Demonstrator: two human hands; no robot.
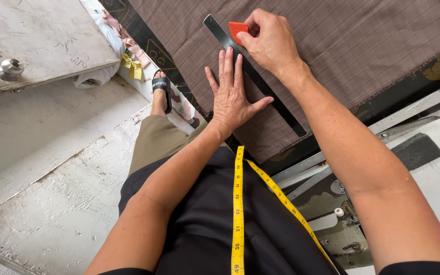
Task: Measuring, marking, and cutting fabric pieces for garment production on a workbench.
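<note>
My left hand (231,91) lies flat, fingers spread, on a brown checked cloth (362,46), pressing beside a long black ruler (276,102) that runs diagonally over the cloth. My right hand (268,40) pinches a small orange piece of tailor's chalk (237,29) against the ruler's far end. A yellow tape measure (238,214) hangs down my dark shirt.
The cloth lies on a dark table (408,89) with gold print. Large metal shears (332,168) and a dark block (417,150) rest at the right. Below left are white concrete steps (52,168), a sandalled foot (161,91), fabric scraps (131,61) and a door with a knob (7,69).
</note>
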